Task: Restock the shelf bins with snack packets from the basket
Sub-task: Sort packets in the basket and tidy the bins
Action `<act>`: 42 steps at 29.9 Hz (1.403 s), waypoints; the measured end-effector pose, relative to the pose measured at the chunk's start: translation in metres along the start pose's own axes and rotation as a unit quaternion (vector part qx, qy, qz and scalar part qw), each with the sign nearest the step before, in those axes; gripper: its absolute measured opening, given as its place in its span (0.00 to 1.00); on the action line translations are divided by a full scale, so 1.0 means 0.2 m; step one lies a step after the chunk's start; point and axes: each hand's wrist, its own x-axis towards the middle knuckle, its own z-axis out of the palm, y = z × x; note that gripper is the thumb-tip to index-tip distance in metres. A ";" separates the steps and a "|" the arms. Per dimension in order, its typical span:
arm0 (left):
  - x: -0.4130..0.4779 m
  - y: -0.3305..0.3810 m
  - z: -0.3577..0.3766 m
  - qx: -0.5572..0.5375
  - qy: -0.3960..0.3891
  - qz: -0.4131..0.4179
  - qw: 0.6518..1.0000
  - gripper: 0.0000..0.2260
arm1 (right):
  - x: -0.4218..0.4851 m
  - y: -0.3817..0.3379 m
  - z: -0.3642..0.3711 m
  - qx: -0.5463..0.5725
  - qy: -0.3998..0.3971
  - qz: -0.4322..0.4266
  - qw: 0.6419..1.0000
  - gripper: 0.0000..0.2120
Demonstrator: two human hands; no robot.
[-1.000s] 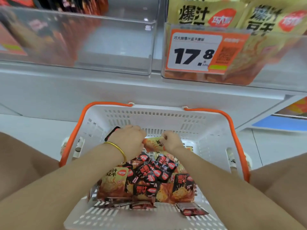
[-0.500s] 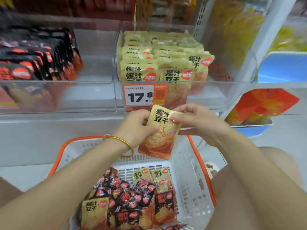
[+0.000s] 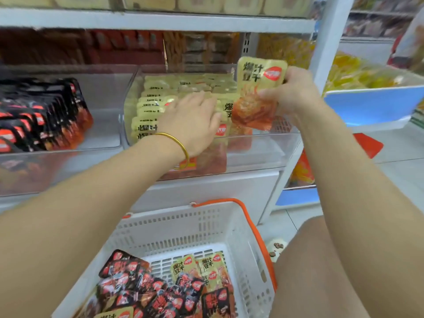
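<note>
My right hand (image 3: 291, 92) pinches a yellow snack packet (image 3: 257, 92) upright over the right end of a clear shelf bin (image 3: 263, 145). That bin holds rows of matching yellow packets (image 3: 158, 104). My left hand (image 3: 192, 120), a gold bangle on its wrist, reaches into the bin and rests with straight fingers on the standing packets. Below, a white basket with orange handles (image 3: 183, 226) holds several black and yellow packets (image 3: 174, 288).
A neighbouring clear bin (image 3: 103, 125) at the left holds black packets (image 3: 43, 113). A white shelf upright (image 3: 321, 53) stands just right of the yellow bin, with blue bins (image 3: 367, 106) of other snacks beyond. My knee (image 3: 321, 260) sits beside the basket.
Both hands rose from the basket to the shelf. The right hand took over the yellow packet and lifted it above the bin, while the left hand let go and moved onto the stocked packets.
</note>
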 end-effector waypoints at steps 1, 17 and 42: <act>0.01 0.00 0.02 0.019 -0.016 -0.005 1.000 0.21 | 0.03 0.03 0.03 -0.041 -0.012 0.012 0.999 0.15; 0.00 -0.01 0.08 0.018 -0.004 -0.024 1.000 0.25 | 0.09 0.13 0.21 -0.330 -0.065 0.041 0.941 0.39; -1.02 -0.31 0.71 -0.004 -0.312 -0.011 0.950 0.16 | -0.86 1.45 0.98 -0.550 -0.512 0.067 0.656 0.22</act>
